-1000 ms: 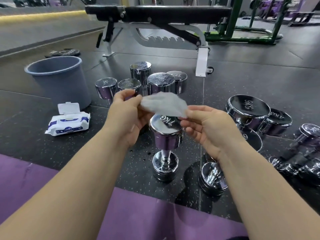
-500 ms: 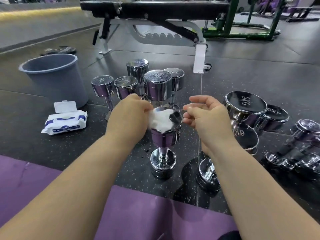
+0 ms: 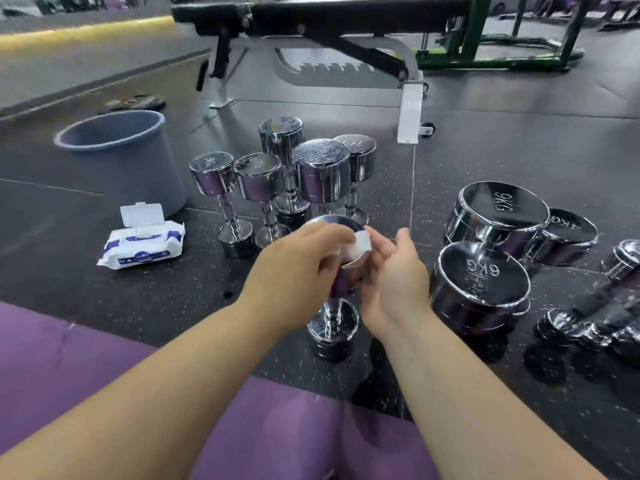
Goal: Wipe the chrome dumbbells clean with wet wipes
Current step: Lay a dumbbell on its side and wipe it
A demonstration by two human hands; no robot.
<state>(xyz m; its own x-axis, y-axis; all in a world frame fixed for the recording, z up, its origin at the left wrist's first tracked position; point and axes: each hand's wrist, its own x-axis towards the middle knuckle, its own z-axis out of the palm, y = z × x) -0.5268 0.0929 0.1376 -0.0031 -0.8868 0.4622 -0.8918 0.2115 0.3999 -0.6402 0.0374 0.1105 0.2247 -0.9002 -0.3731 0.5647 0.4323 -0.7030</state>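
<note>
A chrome dumbbell [image 3: 333, 323] stands upright on the black floor in front of me. My left hand [image 3: 294, 271] grips a white wet wipe [image 3: 360, 244] and presses it on the dumbbell's top head. My right hand [image 3: 394, 271] is cupped with relaxed fingers against the right side of that head. Behind it stand several upright chrome dumbbells [image 3: 320, 171]. To the right are bigger ones marked 9KG [image 3: 502, 209] and 6KG [image 3: 481, 275].
An open wet wipe pack [image 3: 142, 245] lies at the left, by a grey bucket [image 3: 117, 154]. A weight bench [image 3: 346, 32] stands behind the dumbbells. More small dumbbells [image 3: 595, 323] lie at the far right. A purple mat [image 3: 86, 368] borders the near floor.
Both hands held the spread wipe above the dumbbell; now my left hand has bunched it onto the top head, and my right hand has let go and moved beside the head.
</note>
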